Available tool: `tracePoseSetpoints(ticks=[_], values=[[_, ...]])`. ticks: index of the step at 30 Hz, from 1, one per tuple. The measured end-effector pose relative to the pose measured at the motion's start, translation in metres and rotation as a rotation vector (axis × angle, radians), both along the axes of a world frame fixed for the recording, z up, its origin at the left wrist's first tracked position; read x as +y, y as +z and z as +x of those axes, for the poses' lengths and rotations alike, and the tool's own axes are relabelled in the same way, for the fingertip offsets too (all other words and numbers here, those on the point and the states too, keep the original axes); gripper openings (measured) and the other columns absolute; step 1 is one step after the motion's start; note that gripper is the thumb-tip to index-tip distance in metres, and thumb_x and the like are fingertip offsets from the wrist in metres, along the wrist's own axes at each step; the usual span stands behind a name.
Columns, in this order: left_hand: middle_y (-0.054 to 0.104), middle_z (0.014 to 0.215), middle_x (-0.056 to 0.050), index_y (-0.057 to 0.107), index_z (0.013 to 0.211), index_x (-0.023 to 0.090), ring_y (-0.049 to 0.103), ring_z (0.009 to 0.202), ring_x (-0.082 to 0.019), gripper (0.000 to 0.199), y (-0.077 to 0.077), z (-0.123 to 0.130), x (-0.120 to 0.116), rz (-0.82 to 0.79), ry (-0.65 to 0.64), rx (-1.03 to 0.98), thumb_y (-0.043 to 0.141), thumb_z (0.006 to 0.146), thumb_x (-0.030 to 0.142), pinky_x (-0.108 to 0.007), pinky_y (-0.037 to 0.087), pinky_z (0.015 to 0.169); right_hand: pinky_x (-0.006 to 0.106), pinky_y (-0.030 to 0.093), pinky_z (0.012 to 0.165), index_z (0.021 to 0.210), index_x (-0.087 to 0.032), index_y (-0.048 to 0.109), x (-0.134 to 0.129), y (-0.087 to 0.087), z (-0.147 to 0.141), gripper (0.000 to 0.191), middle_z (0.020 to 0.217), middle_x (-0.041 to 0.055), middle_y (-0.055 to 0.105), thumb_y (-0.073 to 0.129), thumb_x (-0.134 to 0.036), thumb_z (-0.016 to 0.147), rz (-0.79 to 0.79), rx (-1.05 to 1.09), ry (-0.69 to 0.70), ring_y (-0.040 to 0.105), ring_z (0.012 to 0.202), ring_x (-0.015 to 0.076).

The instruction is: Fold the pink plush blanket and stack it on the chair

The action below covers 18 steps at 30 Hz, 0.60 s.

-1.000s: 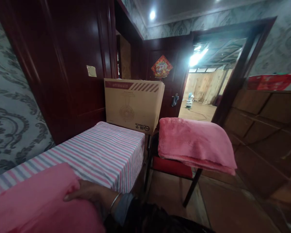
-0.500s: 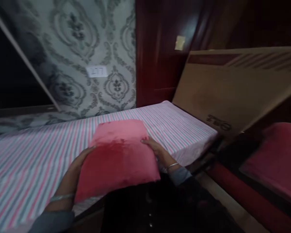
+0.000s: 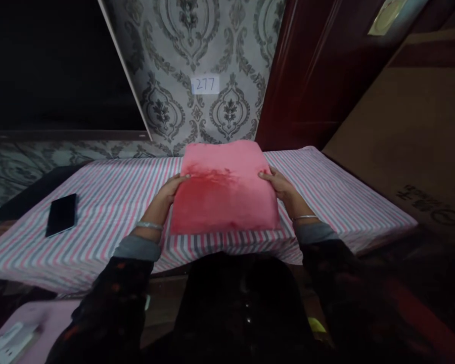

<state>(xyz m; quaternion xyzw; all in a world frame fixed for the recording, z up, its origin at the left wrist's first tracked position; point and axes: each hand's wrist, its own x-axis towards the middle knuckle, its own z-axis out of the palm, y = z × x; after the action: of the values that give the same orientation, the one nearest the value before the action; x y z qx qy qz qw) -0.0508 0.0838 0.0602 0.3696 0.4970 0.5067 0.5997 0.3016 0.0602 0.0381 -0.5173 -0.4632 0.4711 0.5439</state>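
A pink plush cushion (image 3: 227,194), flat and squarish, lies over the striped tablecloth (image 3: 117,202). Its nap shows a darker red patch on the left half. My left hand (image 3: 170,188) grips its left side, thumb on top and the other fingers mostly hidden beneath the edge. At the opposite side my right hand (image 3: 282,183) holds it the same way. Both wrists wear a bangle. The cushion's near edge is close to the table's front edge.
A dark phone or tablet (image 3: 61,215) rests on the cloth at left, below a large black screen (image 3: 56,71). On the right leans a big cardboard box (image 3: 413,136). Lower left, a pink surface (image 3: 49,316) bears a white power strip (image 3: 15,344).
The cushion has moved forward and now lies flatter over the table, both hands still on its sides. My view has turned left, bringing the phone or tablet into sight.
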Motion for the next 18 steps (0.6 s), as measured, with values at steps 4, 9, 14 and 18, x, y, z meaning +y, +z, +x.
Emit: tracePoseSetpoints(ticks=[4,9,14,18], values=[[0.067,0.062,0.0,0.066,0.1,0.012,0.063,0.058,-0.015,0.034,-0.031,0.003,-0.006,-0.121,0.012,0.04,0.077,0.069,0.016,-0.024,0.05,0.055,0.043,0.059,0.082,0.127,-0.015,0.058,-0.006,-0.042,0.003,0.053,0.111,0.0138,0.074,0.071,-0.027,0.076,-0.183,-0.036,-0.08,0.072,0.091,0.0239],[0.072,0.095,-0.008,0.06,0.12,0.014,0.067,0.076,-0.017,0.049,-0.045,-0.006,-0.024,-0.051,0.004,0.132,0.076,0.074,0.021,-0.027,0.054,0.068,0.042,0.057,0.088,0.139,-0.016,0.049,-0.032,-0.065,0.014,0.062,0.121,0.0144,0.07,0.066,-0.03,0.082,-0.203,-0.079,-0.076,0.072,0.095,0.0222],[0.053,0.14,-0.017,0.05,0.139,0.018,0.057,0.119,-0.032,0.07,-0.043,-0.005,-0.061,0.511,0.003,0.798,0.074,0.078,0.042,-0.046,0.048,0.098,0.053,0.046,0.104,0.145,-0.019,0.047,-0.073,-0.066,0.019,0.077,0.141,0.0182,0.056,0.069,-0.051,0.08,0.185,-0.611,-0.011,0.058,0.124,0.0317],[0.044,0.151,-0.016,0.05,0.141,0.019,0.036,0.14,-0.038,0.07,-0.046,0.011,-0.1,1.031,-0.316,1.26,0.073,0.078,0.042,-0.057,0.024,0.117,0.057,0.032,0.114,0.143,-0.022,0.053,-0.106,-0.065,0.008,0.073,0.152,0.0154,0.045,0.07,-0.055,0.08,0.577,-1.019,0.156,0.039,0.142,0.0343]])
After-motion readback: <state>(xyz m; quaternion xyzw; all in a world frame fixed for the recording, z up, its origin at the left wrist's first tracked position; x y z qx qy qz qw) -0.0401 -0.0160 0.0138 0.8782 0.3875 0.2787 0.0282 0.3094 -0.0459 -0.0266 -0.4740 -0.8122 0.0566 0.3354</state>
